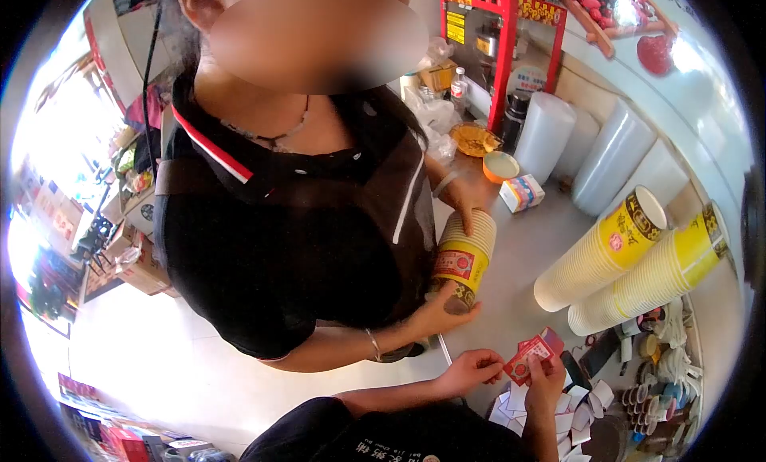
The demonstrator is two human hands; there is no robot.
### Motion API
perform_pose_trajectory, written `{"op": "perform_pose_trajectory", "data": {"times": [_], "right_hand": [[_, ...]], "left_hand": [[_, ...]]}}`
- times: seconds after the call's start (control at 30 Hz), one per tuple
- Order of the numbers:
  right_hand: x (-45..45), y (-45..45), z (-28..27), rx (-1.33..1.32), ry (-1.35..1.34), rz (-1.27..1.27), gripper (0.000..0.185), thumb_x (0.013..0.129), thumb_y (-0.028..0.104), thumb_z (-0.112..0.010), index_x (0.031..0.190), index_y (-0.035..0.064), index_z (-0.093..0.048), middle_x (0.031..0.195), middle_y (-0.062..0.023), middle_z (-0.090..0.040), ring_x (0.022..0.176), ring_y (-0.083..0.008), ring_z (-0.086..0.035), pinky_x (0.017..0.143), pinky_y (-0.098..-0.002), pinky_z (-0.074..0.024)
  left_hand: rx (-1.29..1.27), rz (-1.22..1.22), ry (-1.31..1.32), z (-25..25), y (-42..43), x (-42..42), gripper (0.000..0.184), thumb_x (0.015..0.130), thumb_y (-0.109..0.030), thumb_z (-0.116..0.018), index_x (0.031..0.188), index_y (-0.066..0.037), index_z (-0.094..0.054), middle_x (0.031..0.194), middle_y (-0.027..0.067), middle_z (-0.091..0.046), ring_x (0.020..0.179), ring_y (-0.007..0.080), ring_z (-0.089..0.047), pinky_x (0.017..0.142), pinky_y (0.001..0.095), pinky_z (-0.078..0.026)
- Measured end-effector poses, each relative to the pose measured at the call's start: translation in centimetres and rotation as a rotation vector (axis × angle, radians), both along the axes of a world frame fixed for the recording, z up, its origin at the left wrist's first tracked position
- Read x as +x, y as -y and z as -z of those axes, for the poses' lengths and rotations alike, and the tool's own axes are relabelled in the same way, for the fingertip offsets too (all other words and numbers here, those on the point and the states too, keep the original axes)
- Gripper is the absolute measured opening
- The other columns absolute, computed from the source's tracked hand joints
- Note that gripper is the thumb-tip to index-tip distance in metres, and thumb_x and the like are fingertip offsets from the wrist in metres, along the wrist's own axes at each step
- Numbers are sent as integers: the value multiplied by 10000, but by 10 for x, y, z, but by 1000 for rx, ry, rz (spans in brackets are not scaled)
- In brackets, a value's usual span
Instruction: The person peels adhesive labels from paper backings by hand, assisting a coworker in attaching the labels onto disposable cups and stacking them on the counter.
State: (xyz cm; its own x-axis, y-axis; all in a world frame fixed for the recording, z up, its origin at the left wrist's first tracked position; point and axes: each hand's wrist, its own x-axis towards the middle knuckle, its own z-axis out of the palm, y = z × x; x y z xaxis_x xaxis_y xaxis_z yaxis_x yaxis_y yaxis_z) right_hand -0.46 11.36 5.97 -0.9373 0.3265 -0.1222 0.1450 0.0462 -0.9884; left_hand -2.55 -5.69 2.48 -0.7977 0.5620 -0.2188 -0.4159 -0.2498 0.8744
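Note:
My right hand (546,380) is closed on several red printed labels (527,360), fanned out a little, above a pile of white paper pieces (512,408). Just left of it, my left hand (472,372) has its fingers pinched together at the left edge of the labels. Across from me, a person in a black polo shirt holds a stack of yellow paper cups (471,258) in both hands. A similar red label (455,264) sits on the outermost cup of that stack.
Two tall stacks of yellow paper cups (586,262) lean on the counter at right. Behind them are wrapped clear plastic rolls (546,135), an orange bowl (500,167) and a small box (522,193). A dark phone-like slab (600,352) and clutter lie by my right hand.

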Motion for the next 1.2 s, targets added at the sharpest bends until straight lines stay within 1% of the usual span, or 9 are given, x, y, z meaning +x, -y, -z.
{"op": "perform_pose_trajectory", "data": {"times": [0.1, 0.3, 0.4, 0.63, 0.87, 0.97, 1.03, 1.13, 1.2], "right_hand": [[-1, 3, -4, -173, 8, -23, 156, 840, 78, -579, 978, 6, -579, 735, -17, -605, 541, -61, -514, 454, -184, -369], [-19, 9, 3, -682, -17, -153, 292, 888, 82, -525, 1149, -50, -514, 911, -49, -573, 792, -122, -557, 692, -238, -467], [-20, 5, -8, -578, 2, -120, 210, 872, 96, -565, 1055, -8, -566, 851, -23, -602, 726, -88, -567, 609, -218, -451], [-9, 9, -30, -547, -87, -22, 155, 851, 108, -613, 980, 25, -589, 784, 0, -617, 553, -26, -455, 457, -180, -313], [-3, 12, -31, -532, -42, -82, 179, 836, 103, -630, 983, 11, -587, 746, 5, -597, 562, -24, -454, 469, -183, -330], [3, 19, -38, -380, -80, 125, 244, 800, 84, -662, 1016, 4, -581, 794, -22, -608, 610, -51, -498, 500, -187, -368], [13, 8, -35, 230, -232, 70, 259, 762, 64, -690, 999, 10, -602, 846, -58, -615, 687, -85, -558, 546, -205, -426], [26, 2, -48, 202, -517, -280, 240, 753, -51, -650, 984, -10, -600, 929, -83, -577, 761, -100, -565, 610, -186, -425], [32, 11, -53, 203, -486, -243, 180, 764, -48, -643, 938, -16, -615, 926, -99, -584, 740, -102, -579, 579, -186, -438]], "left_hand": [[6, 49, -35, -6, -2, -1, 179, 934, -174, -498, 914, -5, -554, 771, 18, -561, 716, 92, -529, 683, 239, -446], [-96, 14, -118, -29, -5, -15, 177, 946, -181, -474, 903, -33, -560, 756, 5, -568, 707, 86, -533, 681, 243, -450], [101, -59, -21, -61, 1, -15, 122, 923, -114, -509, 990, -26, -558, 805, 40, -593, 739, 114, -561, 686, 252, -470], [138, -79, 79, -73, 0, -5, 107, 905, -60, -501, 960, 4, -567, 796, 51, -590, 720, 113, -560, 677, 245, -475], [174, -27, 35, -78, -1, 4, 94, 910, -63, -493, 955, 0, -547, 774, 39, -571, 706, 103, -539, 653, 232, -448], [93, -96, -36, -81, 1, 9, 85, 905, -57, -508, 923, 11, -556, 766, 42, -582, 692, 98, -544, 658, 233, -452], [76, -119, -64, -81, -1, 13, 83, 903, -53, -510, 916, 13, -558, 762, 41, -583, 687, 94, -545, 655, 228, -452], [-70, -161, -216, -81, -4, 18, 64, 894, -30, -517, 912, 17, -556, 769, 34, -585, 689, 81, -552, 640, 213, -450], [-134, -214, -427, -78, -7, 21, 46, 881, -4, -525, 907, 23, -552, 773, 30, -586, 682, 72, -558, 621, 208, -455]]}}
